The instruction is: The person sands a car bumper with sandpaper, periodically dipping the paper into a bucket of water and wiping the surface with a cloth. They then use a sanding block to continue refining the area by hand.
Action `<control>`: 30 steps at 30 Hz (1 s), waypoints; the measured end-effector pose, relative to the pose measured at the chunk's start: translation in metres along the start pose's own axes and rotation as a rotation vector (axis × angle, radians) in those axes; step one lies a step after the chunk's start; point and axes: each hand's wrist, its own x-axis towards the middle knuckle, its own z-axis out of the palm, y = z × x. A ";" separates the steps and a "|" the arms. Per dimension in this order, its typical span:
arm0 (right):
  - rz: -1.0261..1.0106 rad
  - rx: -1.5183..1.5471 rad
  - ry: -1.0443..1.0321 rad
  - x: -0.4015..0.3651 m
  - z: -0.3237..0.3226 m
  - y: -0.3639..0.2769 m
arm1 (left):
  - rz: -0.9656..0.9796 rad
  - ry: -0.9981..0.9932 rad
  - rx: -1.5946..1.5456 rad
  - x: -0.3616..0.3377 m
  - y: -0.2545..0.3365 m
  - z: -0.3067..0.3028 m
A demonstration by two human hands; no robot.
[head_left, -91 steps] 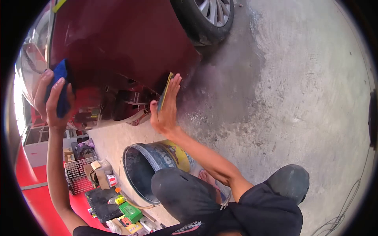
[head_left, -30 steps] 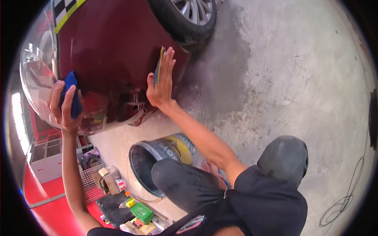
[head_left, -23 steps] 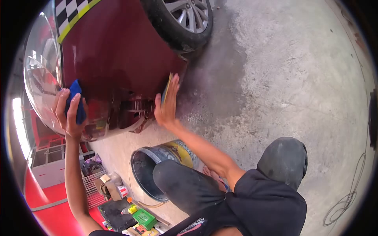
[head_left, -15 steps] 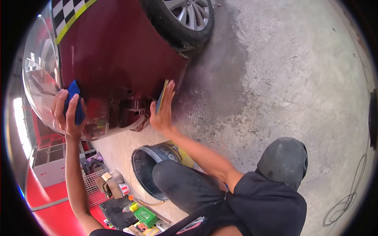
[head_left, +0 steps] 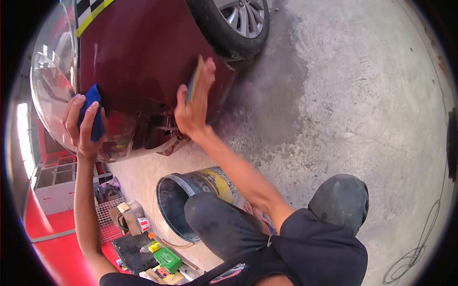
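Grasping a blue cloth (head_left: 98, 125) in the left hand (head_left: 86, 132) and a yellow-edged pad (head_left: 195, 80) under straightened right hand (head_left: 194, 108) fingers, best pressed flat and evenly along the maroon car panel (head_left: 143, 57).

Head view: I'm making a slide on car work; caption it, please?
Left hand holding a blue cloth, right hand a thin pad, at a maroon car.

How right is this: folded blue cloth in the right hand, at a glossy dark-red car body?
Wrong hand: the folded blue cloth is in the left hand, at the glossy dark-red car body, per the head view. The right hand has a thin yellow-edged pad.
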 end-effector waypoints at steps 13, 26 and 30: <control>-0.264 -0.041 -0.097 0.053 0.011 -0.033 | -0.015 0.018 -0.004 -0.003 -0.001 0.001; -0.234 -0.089 -0.087 0.053 0.003 -0.013 | -0.015 0.030 -0.019 -0.006 -0.001 0.004; -0.131 -0.139 -0.070 -0.026 -0.014 0.015 | 0.007 0.016 -0.004 0.000 -0.003 -0.003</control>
